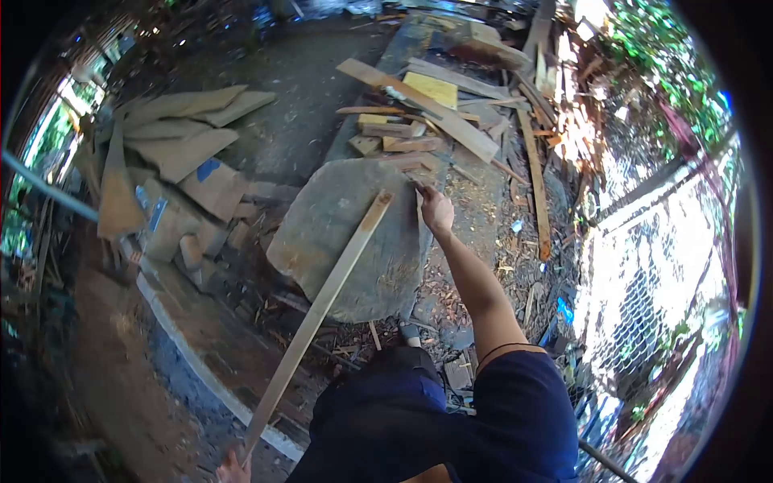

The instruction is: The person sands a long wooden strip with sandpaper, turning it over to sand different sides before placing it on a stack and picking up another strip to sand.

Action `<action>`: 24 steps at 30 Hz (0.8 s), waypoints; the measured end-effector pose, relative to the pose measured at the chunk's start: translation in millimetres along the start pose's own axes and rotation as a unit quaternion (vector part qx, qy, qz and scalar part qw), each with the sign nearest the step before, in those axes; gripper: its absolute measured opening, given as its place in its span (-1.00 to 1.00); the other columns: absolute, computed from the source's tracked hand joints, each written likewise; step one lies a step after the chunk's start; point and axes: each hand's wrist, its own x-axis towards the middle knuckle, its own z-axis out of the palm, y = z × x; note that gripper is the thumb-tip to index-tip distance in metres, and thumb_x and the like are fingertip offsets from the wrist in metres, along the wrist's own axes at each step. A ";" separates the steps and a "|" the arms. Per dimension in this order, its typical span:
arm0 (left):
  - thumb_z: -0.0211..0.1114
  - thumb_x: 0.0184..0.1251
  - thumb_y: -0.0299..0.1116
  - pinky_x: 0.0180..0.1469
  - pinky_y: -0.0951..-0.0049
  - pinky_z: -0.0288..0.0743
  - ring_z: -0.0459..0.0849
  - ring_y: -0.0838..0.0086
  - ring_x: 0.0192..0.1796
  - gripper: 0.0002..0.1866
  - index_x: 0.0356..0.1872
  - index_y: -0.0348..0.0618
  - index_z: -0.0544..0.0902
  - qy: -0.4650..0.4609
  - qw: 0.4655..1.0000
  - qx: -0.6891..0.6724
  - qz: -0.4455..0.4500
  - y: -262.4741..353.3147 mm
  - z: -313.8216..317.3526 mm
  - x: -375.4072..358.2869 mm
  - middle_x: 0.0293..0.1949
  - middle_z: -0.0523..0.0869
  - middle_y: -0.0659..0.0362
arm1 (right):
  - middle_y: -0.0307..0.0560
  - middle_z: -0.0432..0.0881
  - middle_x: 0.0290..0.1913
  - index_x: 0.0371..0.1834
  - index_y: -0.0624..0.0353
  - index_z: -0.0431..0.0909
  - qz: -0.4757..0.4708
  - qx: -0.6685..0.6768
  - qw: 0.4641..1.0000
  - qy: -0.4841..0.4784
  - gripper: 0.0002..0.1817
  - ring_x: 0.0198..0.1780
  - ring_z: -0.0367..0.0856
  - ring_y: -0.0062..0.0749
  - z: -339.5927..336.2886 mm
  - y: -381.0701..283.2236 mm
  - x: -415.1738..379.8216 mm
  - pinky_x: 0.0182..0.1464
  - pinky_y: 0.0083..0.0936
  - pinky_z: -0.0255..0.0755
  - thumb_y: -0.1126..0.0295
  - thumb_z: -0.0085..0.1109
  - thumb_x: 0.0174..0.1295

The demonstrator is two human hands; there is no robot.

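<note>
Across the flat stone slab lies a long wooden slat, its far end resting on the stone, near end gripped by the left hand at the bottom edge — fingers closed round it. Right hand reaches out to the slab's far edge, fingers curled on something small, too blurred to name. Beyond — scrap boards; cardboard pieces left; wire fence right.
</note>
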 end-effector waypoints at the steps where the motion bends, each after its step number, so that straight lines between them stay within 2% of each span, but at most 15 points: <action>1: 0.46 0.21 -0.05 -0.22 -0.08 0.54 0.73 -0.17 -0.31 -0.36 0.27 -0.11 0.54 0.007 1.000 0.007 0.015 0.7 -14.6 13.4 -0.38 0.75 -0.14 | 0.22 0.72 -0.12 0.02 -0.05 0.68 0.049 0.042 0.997 0.037 -0.64 -0.05 0.68 0.27 6.1 18.6 -5.7 -0.02 0.06 0.54 0.09 -0.09 0.48; 3: 0.37 0.29 0.01 0.05 -0.04 0.46 0.72 -0.14 -0.19 -0.29 0.40 -0.04 0.38 -0.077 0.993 0.030 -0.085 17.6 -48.3 29.2 -0.07 0.64 -0.15 | 0.28 0.71 -0.15 -0.09 0.03 0.70 0.096 0.082 0.991 0.052 -0.54 -0.08 0.67 0.33 21.5 59.5 -27.6 -0.01 0.12 0.51 -0.05 -0.09 0.48; 6: 0.23 0.41 0.11 0.45 0.03 0.35 0.71 -0.09 -0.01 -0.17 0.60 0.07 0.16 -0.202 0.947 0.065 -0.240 43.2 -81.5 47.5 0.39 0.49 -0.16 | 0.31 0.71 -0.13 0.02 0.01 0.68 0.099 0.081 0.991 -0.044 -0.52 -0.03 0.67 0.30 24.1 94.1 -81.1 0.07 0.09 0.51 -0.09 -0.08 0.47; 7: 0.23 0.41 0.11 0.45 0.03 0.35 0.71 -0.09 -0.01 -0.17 0.60 0.07 0.16 -0.202 0.949 0.076 -0.231 39.4 -85.5 58.3 0.39 0.49 -0.16 | 0.30 0.69 -0.03 0.12 0.03 0.64 0.120 0.074 0.984 -0.111 -0.55 0.06 0.64 0.27 21.5 96.4 -97.3 0.14 0.04 0.49 -0.03 0.00 0.44; 9: 0.23 0.39 0.18 -0.20 0.01 0.67 0.73 -0.03 -0.38 -0.28 0.47 0.08 0.40 -0.010 0.986 0.112 -0.120 19.4 -90.6 93.2 -0.15 0.79 -0.06 | 0.29 0.67 0.07 0.21 0.06 0.59 0.158 0.074 0.969 -0.173 -0.55 0.15 0.62 0.23 20.8 97.5 -122.2 0.22 -0.01 0.47 0.04 0.08 0.41; 10: 0.23 0.39 0.18 -0.20 0.01 0.67 0.73 -0.03 -0.38 -0.28 0.47 0.08 0.40 -0.009 0.987 0.122 -0.107 1.8 -89.6 117.4 -0.15 0.79 -0.06 | 0.25 0.61 0.18 0.28 0.09 0.52 0.066 0.080 0.991 -0.082 -0.53 0.24 0.55 0.18 23.8 96.1 -130.1 0.28 -0.07 0.43 0.15 0.14 0.36; 11: 0.29 0.34 0.16 -0.32 0.08 0.63 0.72 0.05 -0.42 -0.31 0.42 0.09 0.45 0.060 0.992 -0.103 -0.028 -19.4 -86.5 146.1 -0.25 0.78 0.02 | 0.22 0.55 0.29 0.35 0.13 0.45 -0.027 0.081 0.996 0.012 -0.47 0.32 0.49 0.14 26.3 91.5 -134.0 0.34 -0.12 0.39 0.26 0.20 0.32; 12: 0.35 0.30 0.13 -0.44 0.15 0.59 0.71 0.13 -0.47 -0.33 0.37 0.10 0.50 0.117 0.937 -0.324 0.052 -25.9 -89.8 168.1 -0.36 0.77 0.09 | 0.15 0.44 0.38 0.36 0.22 0.40 -0.059 0.128 0.989 0.032 -0.43 0.41 0.38 0.08 0.9 65.9 -135.0 0.42 -0.17 0.31 0.43 0.23 0.24; 13: 0.35 0.30 0.13 -0.44 0.15 0.59 0.71 0.13 -0.47 -0.33 0.37 0.10 0.50 0.110 0.939 -0.318 0.067 0.2 -110.6 183.2 -0.36 0.77 0.09 | 0.15 0.43 0.39 0.40 0.17 0.39 -0.136 0.131 0.978 0.089 -0.42 0.42 0.37 0.07 -24.8 40.8 -134.4 0.43 -0.16 0.29 0.43 0.20 0.27; 15: 0.40 0.29 -0.08 -0.26 -0.06 0.53 0.72 -0.23 -0.29 -0.40 0.25 -0.24 0.54 0.283 0.947 0.027 0.153 137.3 -199.1 197.1 -0.36 0.74 -0.22 | 0.06 0.36 0.47 0.50 0.07 0.33 -0.258 0.114 0.948 0.145 -0.33 0.51 0.28 0.03 -73.4 -6.2 -139.1 0.50 -0.08 0.19 0.35 0.26 0.28; 18: 0.38 0.34 -0.12 -0.28 -0.04 0.53 0.70 -0.27 -0.27 -0.42 0.24 -0.32 0.53 0.140 0.957 -0.115 0.225 229.3 -256.1 213.4 -0.36 0.71 -0.28 | 0.04 0.30 0.53 0.54 -0.01 0.28 -0.401 0.141 0.885 0.190 -0.23 0.59 0.17 -0.05 -116.5 -68.2 -154.0 0.60 0.00 0.00 0.23 0.32 0.23; 20: 0.39 0.33 -0.13 -0.28 -0.04 0.53 0.70 -0.27 -0.27 -0.44 0.22 -0.32 0.54 0.121 0.950 -0.067 0.279 264.4 -263.0 215.9 -0.37 0.70 -0.29 | 0.07 0.25 0.56 0.56 -0.04 0.23 -0.450 0.120 0.864 0.191 -0.26 0.62 0.09 -0.06 -139.5 -103.1 -164.5 0.64 0.00 -0.12 0.17 0.21 0.30; 22: 0.40 0.32 -0.14 -0.28 -0.04 0.53 0.70 -0.26 -0.26 -0.45 0.19 -0.32 0.56 0.108 0.936 -0.018 0.335 292.5 -271.2 213.3 -0.38 0.69 -0.31 | 0.04 0.50 0.34 0.54 -0.03 0.22 -0.473 0.077 0.855 0.198 -0.31 0.45 0.40 -0.13 -145.6 -125.0 -170.4 0.58 -0.03 0.03 0.18 0.12 0.32; 23: 0.41 0.31 -0.14 -0.28 -0.05 0.52 0.69 -0.25 -0.25 -0.47 0.16 -0.32 0.57 0.075 0.927 0.024 0.367 304.0 -277.8 208.9 -0.38 0.68 -0.32 | 0.04 0.50 0.34 0.54 -0.03 0.22 -0.460 0.065 0.860 0.211 -0.31 0.45 0.40 -0.13 -137.0 -129.7 -177.2 0.58 -0.03 0.03 0.18 0.12 0.32; 24: 0.42 0.30 -0.15 -0.28 -0.06 0.51 0.69 -0.25 -0.24 -0.48 0.14 -0.32 0.57 0.043 0.915 0.067 0.396 311.6 -279.5 206.3 -0.38 0.68 -0.33 | -0.06 0.57 0.12 0.39 0.00 0.35 -0.449 0.029 0.885 0.120 -0.44 0.26 0.53 -0.20 -123.4 -132.2 -186.4 0.42 -0.11 0.22 0.22 0.11 0.29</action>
